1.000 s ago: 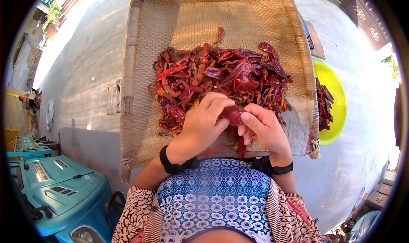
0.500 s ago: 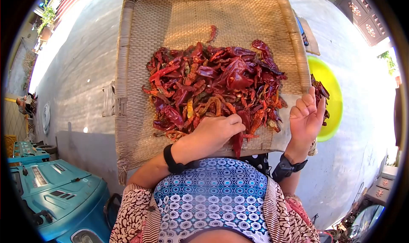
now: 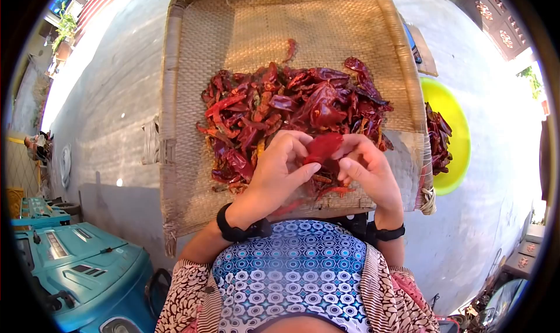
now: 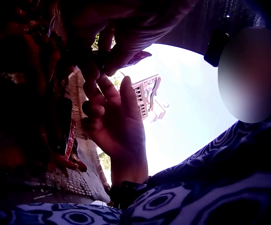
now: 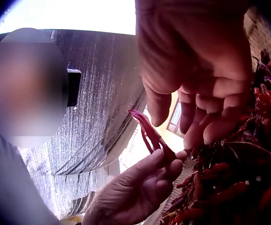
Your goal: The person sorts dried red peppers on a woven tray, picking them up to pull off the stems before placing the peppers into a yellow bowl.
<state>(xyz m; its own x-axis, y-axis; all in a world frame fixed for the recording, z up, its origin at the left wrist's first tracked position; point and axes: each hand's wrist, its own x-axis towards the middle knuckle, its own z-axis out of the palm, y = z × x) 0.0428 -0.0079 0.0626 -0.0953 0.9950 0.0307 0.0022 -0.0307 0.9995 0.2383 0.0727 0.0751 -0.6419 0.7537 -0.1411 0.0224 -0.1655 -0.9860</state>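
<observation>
A dried red chili (image 3: 324, 147) is pinched in my left hand (image 3: 279, 168), held above the heap at the near side of the woven tray. In the right wrist view, the chili (image 5: 147, 131) rises slanting from the left thumb and fingers. My right hand (image 3: 373, 172) is at its other side, fingers loosely bent and thumb apart from them, fingertips close to the chili. Beneath both hands spreads a heap of dried red chilies (image 3: 256, 105), some glossy and broad, others thin and wrinkled. The hands cover part of the heap.
The woven tray (image 3: 262, 24) has a raised rim on its sides. To its right, a yellow-green basin (image 3: 461, 135) contains more dried chilies (image 3: 437, 140). A teal vehicle (image 3: 87, 274) stands at the lower left on concrete ground (image 3: 116, 140).
The right hand was at the chili, swung right beside the tray's edge with fingers raised, and is back by the left hand. The left hand has lifted a red chili from the near heap.
</observation>
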